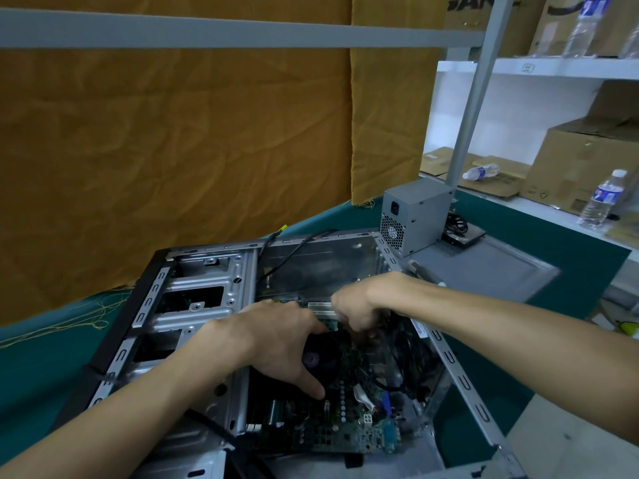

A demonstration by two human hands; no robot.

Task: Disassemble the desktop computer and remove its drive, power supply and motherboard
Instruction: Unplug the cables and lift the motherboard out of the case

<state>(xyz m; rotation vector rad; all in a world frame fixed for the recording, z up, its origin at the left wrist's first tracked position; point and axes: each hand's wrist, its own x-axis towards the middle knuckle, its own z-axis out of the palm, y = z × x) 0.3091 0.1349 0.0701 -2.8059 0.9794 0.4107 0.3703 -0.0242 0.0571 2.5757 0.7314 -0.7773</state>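
- While you look down through the head view, the motherboard (332,420) lies flat in the open case (207,271), straight below and between your hands, its long axis running away from you toward the case's far wall.
- Your left hand (280,344) spreads over the cooler fan (321,354), fingers fairly straight and thumb reaching down to the board; it seems to press, not clasp.
- Your right hand (359,309) curls at the board's far edge beside the white slots (321,307); what it pinches, you cannot tell.
- Already out, the power supply (415,216) stands well apart, beyond the case's far right corner.
- Both hands sit equally near the board; I judge lifting it comes next.
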